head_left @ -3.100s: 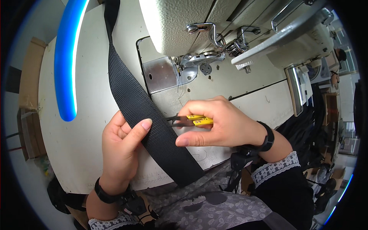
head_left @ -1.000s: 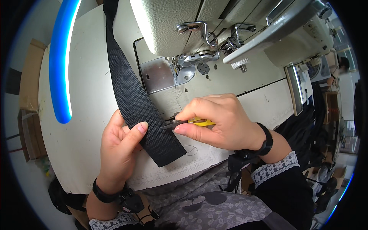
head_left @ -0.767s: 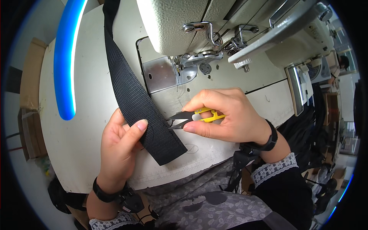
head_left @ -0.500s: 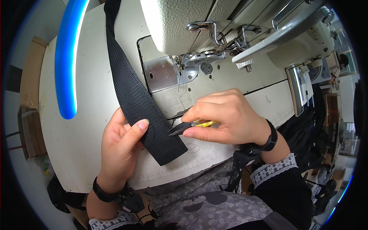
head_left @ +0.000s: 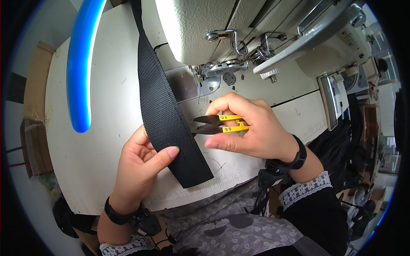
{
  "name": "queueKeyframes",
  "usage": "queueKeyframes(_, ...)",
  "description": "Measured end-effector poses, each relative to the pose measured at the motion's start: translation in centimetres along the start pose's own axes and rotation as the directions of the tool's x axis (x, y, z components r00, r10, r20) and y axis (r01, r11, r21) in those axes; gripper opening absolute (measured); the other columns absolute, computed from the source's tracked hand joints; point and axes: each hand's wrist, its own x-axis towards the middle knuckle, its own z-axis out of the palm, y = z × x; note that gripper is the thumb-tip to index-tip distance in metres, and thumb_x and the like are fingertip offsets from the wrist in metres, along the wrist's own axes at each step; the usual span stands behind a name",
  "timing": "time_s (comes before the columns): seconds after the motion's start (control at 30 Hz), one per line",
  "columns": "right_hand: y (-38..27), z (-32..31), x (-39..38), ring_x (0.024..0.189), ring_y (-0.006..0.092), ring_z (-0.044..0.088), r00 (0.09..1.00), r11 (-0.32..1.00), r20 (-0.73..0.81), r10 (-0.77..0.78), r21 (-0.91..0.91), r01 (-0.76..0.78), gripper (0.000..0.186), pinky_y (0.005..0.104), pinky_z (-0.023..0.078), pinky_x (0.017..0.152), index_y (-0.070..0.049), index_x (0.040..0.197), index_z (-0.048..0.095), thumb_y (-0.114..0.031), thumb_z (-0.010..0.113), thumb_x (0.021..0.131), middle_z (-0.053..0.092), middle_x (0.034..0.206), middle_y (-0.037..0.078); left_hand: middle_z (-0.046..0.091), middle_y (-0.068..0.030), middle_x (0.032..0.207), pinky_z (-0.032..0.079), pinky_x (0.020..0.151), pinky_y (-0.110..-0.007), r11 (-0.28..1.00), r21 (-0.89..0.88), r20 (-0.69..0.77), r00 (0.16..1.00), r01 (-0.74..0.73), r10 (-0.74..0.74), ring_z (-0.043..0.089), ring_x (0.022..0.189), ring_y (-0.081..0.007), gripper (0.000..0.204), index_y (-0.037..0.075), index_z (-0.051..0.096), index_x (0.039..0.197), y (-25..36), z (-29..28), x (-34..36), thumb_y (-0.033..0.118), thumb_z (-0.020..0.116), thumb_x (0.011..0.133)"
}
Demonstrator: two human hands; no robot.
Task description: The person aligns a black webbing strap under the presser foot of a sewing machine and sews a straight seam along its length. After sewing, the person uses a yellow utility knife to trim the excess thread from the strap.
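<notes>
A wide black webbing strap (head_left: 165, 100) runs from the far left of the table down to its cut end near me. My left hand (head_left: 143, 164) pinches it near that end, thumb on top and fingers underneath. In my right hand (head_left: 256, 126) is a pair of yellow-handled thread snips (head_left: 230, 122), with the dark blades apart and their tips at the strap's right edge. My right thumb stands off the lower handle. Any thread between the blades is too fine to make out.
A sewing machine (head_left: 200, 30) fills the far side, its metal needle plate (head_left: 183, 83) just beyond the strap. A glowing blue-white lamp tube (head_left: 80, 77) hangs at the left. The white table (head_left: 111, 102) has loose thread bits; cardboard boxes (head_left: 37, 89) stand beyond its left edge.
The snips have opened and moved a little away from me along the strap's edge. My left hand and the strap have shifted right.
</notes>
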Motion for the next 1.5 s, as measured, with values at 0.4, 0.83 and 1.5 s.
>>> queueKeyframes(0.4, -0.6, 1.3, -0.3, 0.061, 0.0162, 0.054, 0.912, 0.970, 0.404, -0.067, 0.239, -0.035, 0.032, 0.0297, 0.043, 0.057, -0.005, 0.092, 0.056, -0.026, 0.079, 0.084, 0.057, 0.074, 0.004, 0.064, -0.0117, 0.118, 0.048, 0.097, -0.034, 0.962, -0.268, 0.014, 0.999, 0.052, -0.050, 0.062, 0.107, -0.0186, 0.038, -0.002, 0.050, 0.126, -0.5, -0.2, -0.1, 0.003, 0.061, 0.090)
queueKeyframes(0.83, -0.3, 0.6, 0.0, 0.062, 0.0184, 0.065, 0.961, 0.955, -0.041, -0.272, -0.131, 0.265, 0.026, 0.0283, 0.050, 0.055, -0.005, 0.100, 0.070, -0.010, 0.080, 0.076, 0.069, 0.077, 0.007, 0.066, -0.0124, 0.115, 0.051, 0.092, -0.032, 0.988, -0.146, -0.041, 0.998, -0.044, 0.038, 0.065, 0.102, -0.0175, 0.032, -0.004, 0.054, 0.121, -0.4, 0.2, -0.3, 0.001, 0.060, 0.091)
queueKeyframes(1.5, -0.6, 0.5, -0.1, 0.063, 0.0174, 0.063, 0.953, 0.917, -0.024, -0.302, -0.280, 0.284, 0.022, 0.0302, 0.050, 0.053, -0.011, 0.095, 0.068, -0.017, 0.076, 0.075, 0.063, 0.075, 0.001, 0.067, -0.0119, 0.112, 0.053, 0.089, -0.030, 0.990, -0.132, -0.070, 0.997, -0.038, 0.029, 0.066, 0.098, -0.0158, 0.028, -0.004, 0.055, 0.119, -0.5, 0.3, -0.2, -0.001, 0.061, 0.091)
